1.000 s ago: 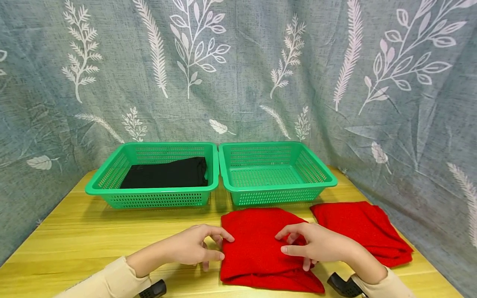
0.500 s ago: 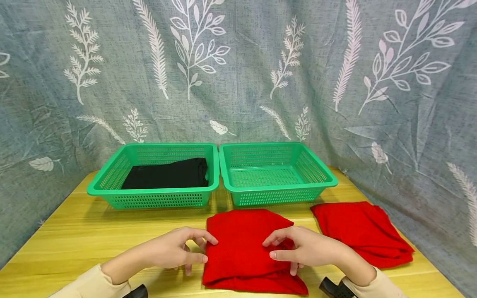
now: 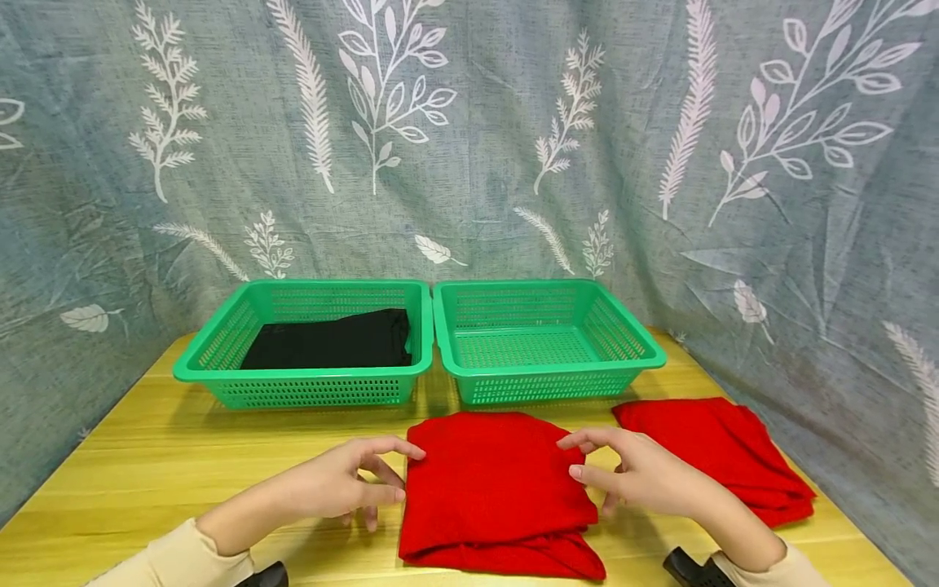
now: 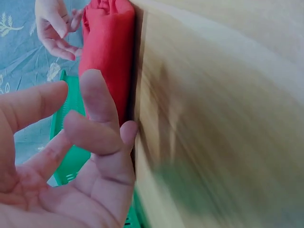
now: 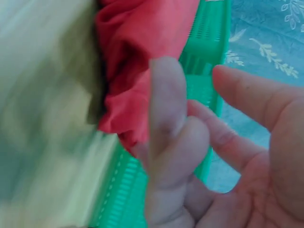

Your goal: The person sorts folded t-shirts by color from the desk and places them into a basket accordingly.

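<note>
cloth: folded on table, before right basket | left hand: fingers spread, at its left edge | right hand: spread, by right edge | probably best: tuck stray near-right corner first

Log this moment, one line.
left hand: at left edge of middle red cloth; right hand: at its right edge; contact: unclear; other red cloth: on table, right; black cloth: in left basket

The left hand, loosely bent, hung near the red cloth on the tabletop, the right hand near the cloth's other end, while a green basket stood toward the tabletop's far edge before a patterned curtain.
</note>
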Demonstrator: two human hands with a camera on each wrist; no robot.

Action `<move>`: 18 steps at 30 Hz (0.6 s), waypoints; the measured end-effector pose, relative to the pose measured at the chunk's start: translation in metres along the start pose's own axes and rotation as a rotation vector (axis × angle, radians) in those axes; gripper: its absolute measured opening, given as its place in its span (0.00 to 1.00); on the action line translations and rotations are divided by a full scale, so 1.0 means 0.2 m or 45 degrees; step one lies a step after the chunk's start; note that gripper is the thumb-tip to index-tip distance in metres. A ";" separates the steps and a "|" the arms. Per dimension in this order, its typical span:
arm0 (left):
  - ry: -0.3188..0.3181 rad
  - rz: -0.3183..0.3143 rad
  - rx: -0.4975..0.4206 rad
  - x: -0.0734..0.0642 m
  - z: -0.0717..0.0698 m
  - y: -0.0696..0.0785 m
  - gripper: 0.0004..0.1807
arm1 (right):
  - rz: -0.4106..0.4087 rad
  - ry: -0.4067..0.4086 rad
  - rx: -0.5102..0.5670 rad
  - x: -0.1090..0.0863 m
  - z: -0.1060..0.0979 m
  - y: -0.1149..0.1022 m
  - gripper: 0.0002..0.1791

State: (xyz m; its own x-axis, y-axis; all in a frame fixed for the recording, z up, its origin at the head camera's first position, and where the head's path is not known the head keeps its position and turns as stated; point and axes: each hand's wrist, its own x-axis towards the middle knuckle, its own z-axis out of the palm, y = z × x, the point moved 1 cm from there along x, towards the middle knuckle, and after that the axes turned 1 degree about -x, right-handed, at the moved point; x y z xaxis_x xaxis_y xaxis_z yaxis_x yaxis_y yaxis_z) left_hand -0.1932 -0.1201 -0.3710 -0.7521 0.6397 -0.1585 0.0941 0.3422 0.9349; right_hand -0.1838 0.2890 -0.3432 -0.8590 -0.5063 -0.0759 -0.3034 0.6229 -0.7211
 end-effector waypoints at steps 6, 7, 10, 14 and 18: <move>-0.001 -0.032 -0.079 0.02 0.02 -0.01 0.27 | 0.125 -0.067 0.089 -0.01 0.02 0.06 0.26; 0.000 -0.041 -0.093 0.02 0.02 -0.01 0.27 | 0.128 -0.084 0.115 0.00 0.02 0.07 0.26; -0.011 -0.050 -0.130 0.03 0.03 -0.01 0.27 | 0.119 -0.141 0.199 0.01 0.03 0.08 0.25; -0.033 -0.042 -0.156 0.04 0.05 -0.01 0.26 | 0.120 -0.219 0.308 0.01 0.05 0.08 0.23; -0.043 -0.044 -0.169 0.05 0.07 -0.01 0.26 | 0.120 -0.276 0.384 0.02 0.08 0.08 0.21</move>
State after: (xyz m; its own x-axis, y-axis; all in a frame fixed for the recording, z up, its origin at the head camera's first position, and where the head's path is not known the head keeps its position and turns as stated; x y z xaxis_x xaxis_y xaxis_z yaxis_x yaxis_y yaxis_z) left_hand -0.1925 -0.1053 -0.3793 -0.7307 0.6529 -0.1997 -0.0202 0.2717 0.9622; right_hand -0.1854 0.2870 -0.3658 -0.7601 -0.5900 -0.2721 -0.0645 0.4853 -0.8720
